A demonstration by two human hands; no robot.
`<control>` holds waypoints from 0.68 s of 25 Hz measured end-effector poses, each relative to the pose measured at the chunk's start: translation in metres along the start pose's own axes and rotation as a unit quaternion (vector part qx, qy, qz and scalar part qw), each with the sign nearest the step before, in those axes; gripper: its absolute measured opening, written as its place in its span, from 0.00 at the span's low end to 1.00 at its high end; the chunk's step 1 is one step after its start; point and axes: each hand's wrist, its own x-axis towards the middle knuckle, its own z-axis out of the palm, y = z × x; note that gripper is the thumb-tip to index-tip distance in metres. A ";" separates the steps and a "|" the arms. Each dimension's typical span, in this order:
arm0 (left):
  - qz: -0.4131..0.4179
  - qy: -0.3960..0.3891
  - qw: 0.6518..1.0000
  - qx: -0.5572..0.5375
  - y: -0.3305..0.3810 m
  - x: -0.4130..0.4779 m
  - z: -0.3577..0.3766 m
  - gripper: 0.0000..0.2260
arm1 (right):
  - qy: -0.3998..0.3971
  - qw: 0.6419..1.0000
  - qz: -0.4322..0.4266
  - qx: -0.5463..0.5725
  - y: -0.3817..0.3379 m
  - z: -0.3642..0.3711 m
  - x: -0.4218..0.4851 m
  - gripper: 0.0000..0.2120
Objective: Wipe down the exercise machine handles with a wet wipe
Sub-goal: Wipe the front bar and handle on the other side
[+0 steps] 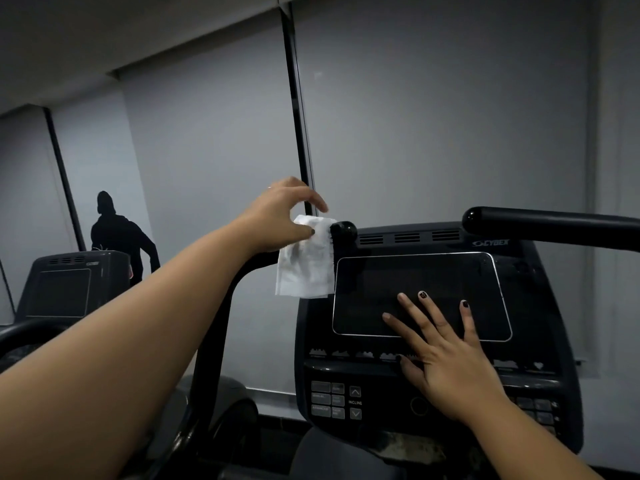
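The right hand lies flat on the screen, fingers spread (holding nothing). Farther off, the left hand pinches the wipe, draped over the handle just beneath it; the handle's tip juts rightward, its bar curving down-left.

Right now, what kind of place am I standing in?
Probably a gym: a Cybex console with incline buttons, a second similar machine to the left, and the left hand pinching a wet wipe on a handle end.
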 end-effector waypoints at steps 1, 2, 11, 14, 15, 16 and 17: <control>0.007 -0.056 0.998 0.015 0.007 -0.002 0.001 0.22 | -0.002 1.000 -0.001 0.001 0.000 0.000 0.000 0.30; -0.001 -0.104 0.994 0.046 0.013 -0.003 0.005 0.26 | -0.001 1.000 0.000 0.003 0.001 -0.001 0.000 0.30; -0.065 -0.038 0.992 0.100 0.010 0.020 0.055 0.13 | 0.031 0.999 0.003 0.005 0.000 0.005 -0.001 0.31; -0.126 -0.084 0.975 0.165 0.021 0.031 0.061 0.12 | 0.034 0.999 0.000 0.005 -0.001 0.005 0.001 0.31; -0.135 -0.098 0.971 0.172 0.024 0.035 0.060 0.12 | 0.032 0.999 0.001 0.003 -0.001 0.006 0.001 0.31; -0.135 -0.109 0.969 0.175 0.027 0.038 0.060 0.12 | 0.030 1.000 0.001 0.002 -0.001 0.005 0.000 0.30; -0.129 -0.112 0.970 0.174 0.030 0.040 0.060 0.12 | 0.027 1.000 0.000 0.002 0.000 0.005 0.000 0.30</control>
